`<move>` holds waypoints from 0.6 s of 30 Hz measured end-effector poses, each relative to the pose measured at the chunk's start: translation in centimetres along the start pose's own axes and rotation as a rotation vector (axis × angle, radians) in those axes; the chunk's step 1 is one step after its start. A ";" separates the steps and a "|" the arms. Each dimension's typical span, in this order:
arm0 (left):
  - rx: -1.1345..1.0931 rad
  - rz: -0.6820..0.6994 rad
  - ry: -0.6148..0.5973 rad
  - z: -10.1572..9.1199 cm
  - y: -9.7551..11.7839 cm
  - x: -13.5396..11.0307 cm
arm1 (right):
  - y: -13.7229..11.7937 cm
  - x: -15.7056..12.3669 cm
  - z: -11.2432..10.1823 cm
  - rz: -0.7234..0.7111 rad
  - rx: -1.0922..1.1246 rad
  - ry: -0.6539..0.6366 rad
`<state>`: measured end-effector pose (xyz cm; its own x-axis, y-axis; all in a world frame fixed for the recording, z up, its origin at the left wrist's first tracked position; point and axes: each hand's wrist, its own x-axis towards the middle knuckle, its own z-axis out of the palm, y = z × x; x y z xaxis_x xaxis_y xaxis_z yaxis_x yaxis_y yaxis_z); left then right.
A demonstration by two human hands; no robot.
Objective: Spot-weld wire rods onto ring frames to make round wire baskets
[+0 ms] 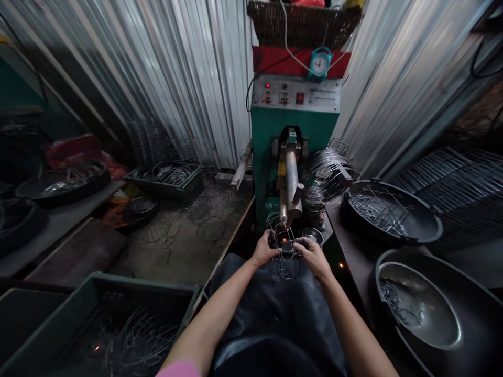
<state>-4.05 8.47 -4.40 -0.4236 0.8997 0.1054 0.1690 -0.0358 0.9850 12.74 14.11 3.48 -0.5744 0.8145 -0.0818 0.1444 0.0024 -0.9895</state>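
Note:
Between my two hands is a small wire frame (283, 269) of bent metal rods, held beneath the electrode of a green spot welder (293, 183). My left hand (266, 248) pinches the frame's left side with thumb and fingers. On the other side, my right hand (312, 254) is closed on the frame's right part. Orange sparks glow at the welding tip between the hands. Exactly which rods each hand grips is too small to tell.
On the right stand a black pan (426, 225) of wire pieces and a metal bowl (440, 309) inside a larger pan. Bundled wire rings (330, 170) hang beside the welder. At lower left is a green crate (157, 285) holding wires. Sparks fly near my right forearm.

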 end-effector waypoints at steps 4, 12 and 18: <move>0.003 -0.065 0.022 0.1 0.3 0.5 | -0.6 1.2 0.4 -0.023 -0.040 0.010; -0.076 -0.085 0.012 0.6 -0.2 0.0 | 0.7 -2.1 -1.3 0.082 0.014 -0.061; -0.140 -0.124 0.057 0.5 -0.7 0.8 | 0.6 -0.5 -0.9 0.067 0.054 -0.010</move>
<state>-4.06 9.40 -5.06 -0.4838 0.8751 -0.0141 -0.0115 0.0097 0.9999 13.83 14.25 3.07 -0.5727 0.8062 -0.1486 0.1389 -0.0833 -0.9868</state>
